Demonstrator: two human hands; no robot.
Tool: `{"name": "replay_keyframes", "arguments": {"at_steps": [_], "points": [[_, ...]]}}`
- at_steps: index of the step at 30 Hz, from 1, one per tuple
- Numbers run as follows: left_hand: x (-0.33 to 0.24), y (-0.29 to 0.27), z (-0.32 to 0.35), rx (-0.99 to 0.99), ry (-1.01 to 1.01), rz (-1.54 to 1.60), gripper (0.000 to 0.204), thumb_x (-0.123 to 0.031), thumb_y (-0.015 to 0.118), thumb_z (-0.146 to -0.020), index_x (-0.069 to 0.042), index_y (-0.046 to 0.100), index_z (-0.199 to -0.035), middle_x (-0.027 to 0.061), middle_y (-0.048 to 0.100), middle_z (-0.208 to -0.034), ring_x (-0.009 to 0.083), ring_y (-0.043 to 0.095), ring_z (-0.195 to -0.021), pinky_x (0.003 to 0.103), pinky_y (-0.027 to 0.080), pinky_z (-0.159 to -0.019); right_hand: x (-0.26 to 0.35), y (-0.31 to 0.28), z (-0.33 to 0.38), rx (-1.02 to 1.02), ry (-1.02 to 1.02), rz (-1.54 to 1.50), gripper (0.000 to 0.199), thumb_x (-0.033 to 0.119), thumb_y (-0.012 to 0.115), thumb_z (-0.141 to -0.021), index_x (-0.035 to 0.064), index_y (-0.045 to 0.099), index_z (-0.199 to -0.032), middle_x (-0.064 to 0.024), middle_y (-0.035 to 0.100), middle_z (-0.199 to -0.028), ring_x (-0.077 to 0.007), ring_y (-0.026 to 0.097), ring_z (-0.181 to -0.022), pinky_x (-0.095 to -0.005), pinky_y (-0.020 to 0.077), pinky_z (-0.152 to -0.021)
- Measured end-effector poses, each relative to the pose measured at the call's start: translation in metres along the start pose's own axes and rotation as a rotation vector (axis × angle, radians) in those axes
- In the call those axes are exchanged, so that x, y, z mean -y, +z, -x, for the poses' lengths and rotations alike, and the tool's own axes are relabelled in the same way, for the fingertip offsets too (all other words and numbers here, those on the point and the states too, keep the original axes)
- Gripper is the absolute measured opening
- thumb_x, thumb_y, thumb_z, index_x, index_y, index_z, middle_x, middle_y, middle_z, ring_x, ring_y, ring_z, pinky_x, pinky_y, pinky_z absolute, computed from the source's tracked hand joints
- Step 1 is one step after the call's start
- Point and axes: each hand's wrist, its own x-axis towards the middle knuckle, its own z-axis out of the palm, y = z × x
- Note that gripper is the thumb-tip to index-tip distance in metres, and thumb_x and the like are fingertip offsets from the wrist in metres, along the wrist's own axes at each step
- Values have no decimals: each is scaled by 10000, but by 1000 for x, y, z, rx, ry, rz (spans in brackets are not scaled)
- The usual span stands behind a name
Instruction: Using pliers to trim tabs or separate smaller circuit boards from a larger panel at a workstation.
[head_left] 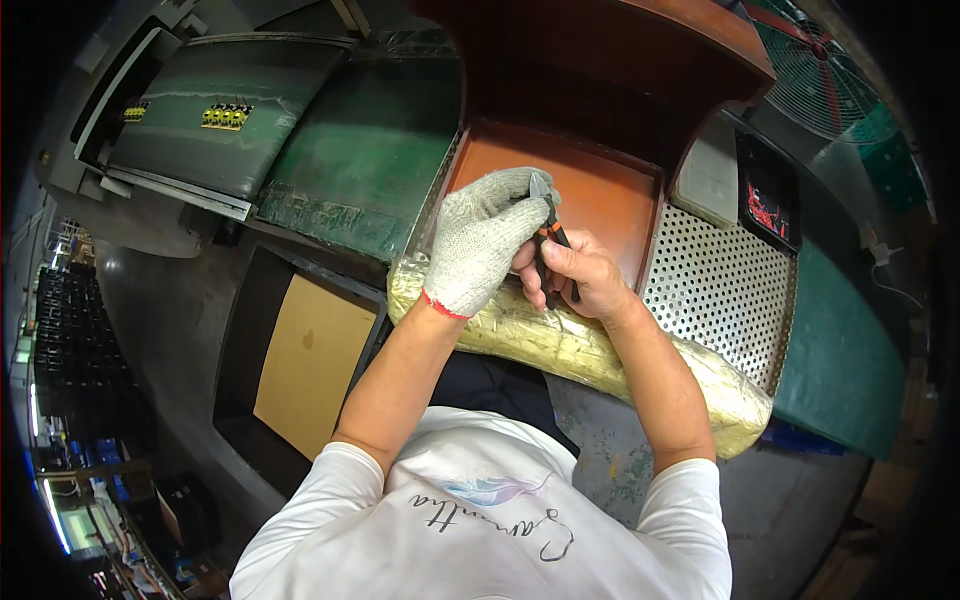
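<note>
My left hand, in a whitish knit glove with a red cuff edge, is closed near the head of the pliers. Whatever its fingers pinch is too small or too hidden to make out. Bare and curled, my right hand grips the black and orange handles of small cutting pliers. Their metal jaws point up and lie against the gloved fingers. Both hands are over the front part of an orange-brown tray, just above a padded roll wrapped in yellowish film along its near edge.
Left of the tray lies a green belt surface, with small yellow and black parts farther along. A perforated metal plate is at the right, below a black bin holding red pieces. A fan stands far right; a cardboard-lined box sits lower left.
</note>
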Motion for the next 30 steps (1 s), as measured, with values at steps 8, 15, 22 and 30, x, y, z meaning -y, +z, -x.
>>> {"name": "replay_keyframes", "arguments": {"at_steps": [8, 15, 22, 30], "points": [[-4, -1, 6, 27, -50, 57, 195, -68, 719, -953, 20, 742, -1126, 65, 734, -894, 65, 592, -617, 227, 477, -552, -1, 0, 1, 3, 18, 17, 424, 357, 630, -1039, -60, 661, -1106, -116, 671, -848, -210, 642, -702, -331, 534, -659], [-8, -2, 9, 64, -85, 145, 180, -96, 724, -975, 18, 742, -1114, 57, 723, -859, 43, 537, -573, 214, 445, -525, 0, 2, 2, -9, 17, 35, 427, 355, 622, -1035, -64, 659, -1106, -117, 665, -843, -214, 641, -702, -334, 537, -659], [-2, -5, 6, 66, -11, 71, 183, -87, 719, -971, 13, 742, -1122, 54, 723, -865, 38, 528, -583, 214, 432, -523, -1, 2, 1, -5, 22, 61, 437, 362, 621, -1038, -65, 659, -1123, -131, 706, -893, -224, 669, -734, -344, 560, -694], [-2, -3, 7, 38, 19, 30, 180, -81, 723, -959, 18, 746, -1108, 48, 722, -857, 37, 529, -587, 213, 425, -522, -1, 2, 1, -9, 27, 63, 467, 388, 640, -1025, -63, 658, -1143, -135, 714, -905, -224, 676, -750, -348, 567, -717]]}}
